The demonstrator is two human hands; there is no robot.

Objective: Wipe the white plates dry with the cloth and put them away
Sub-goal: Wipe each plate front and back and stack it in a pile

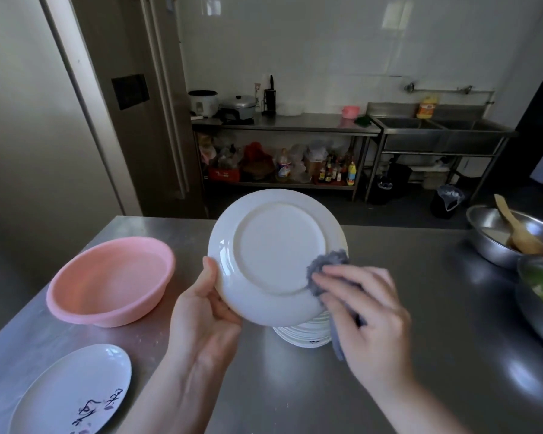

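Note:
I hold a round white plate (273,252) tilted up above the steel table, its underside facing me. My left hand (201,308) grips its lower left rim, thumb on the near face. My right hand (367,314) holds a grey cloth (325,267) and presses it against the plate's lower right rim. Under the plate stands a stack of white plates (308,335), mostly hidden by the plate and my right hand.
A pink plastic basin (107,283) sits to the left on the steel table (420,386). An oval painted plate (72,393) lies at the near left. Steel bowls (499,236), one with a wooden spatula and one with greens, stand at the right edge.

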